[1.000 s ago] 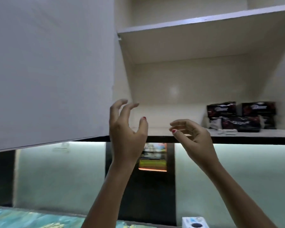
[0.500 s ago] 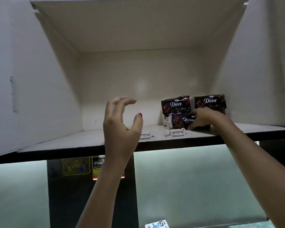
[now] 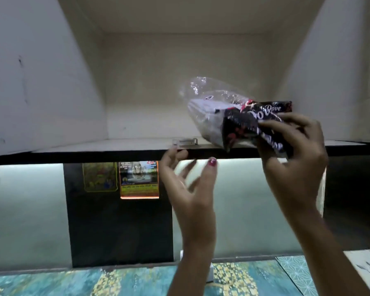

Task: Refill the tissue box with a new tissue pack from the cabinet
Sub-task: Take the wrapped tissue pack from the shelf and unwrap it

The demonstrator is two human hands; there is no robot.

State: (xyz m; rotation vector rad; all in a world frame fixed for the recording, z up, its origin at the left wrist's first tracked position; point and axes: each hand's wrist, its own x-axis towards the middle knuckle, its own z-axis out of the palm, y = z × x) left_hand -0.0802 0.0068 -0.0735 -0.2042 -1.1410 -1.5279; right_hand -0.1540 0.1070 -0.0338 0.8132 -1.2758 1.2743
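My right hand grips a tissue pack by its black Dove-printed wrapper, lifted just above the front edge of the cabinet shelf. The pack's clear plastic end with white tissues points up and left. Behind it, another black Dove pack shows on the shelf. Just below the shelf edge and left of the pack is my left hand, fingers spread and holding nothing. A white sliver of box peeks out behind my left forearm on the counter.
The cabinet is open, with pale walls at both sides and a small white catch on the shelf front. Two posters hang on a dark panel below. A patterned teal counter runs along the bottom.
My right hand has closed on a pack and pulled it off the shelf toward me. My left hand has dropped from shelf height to just below the shelf edge.
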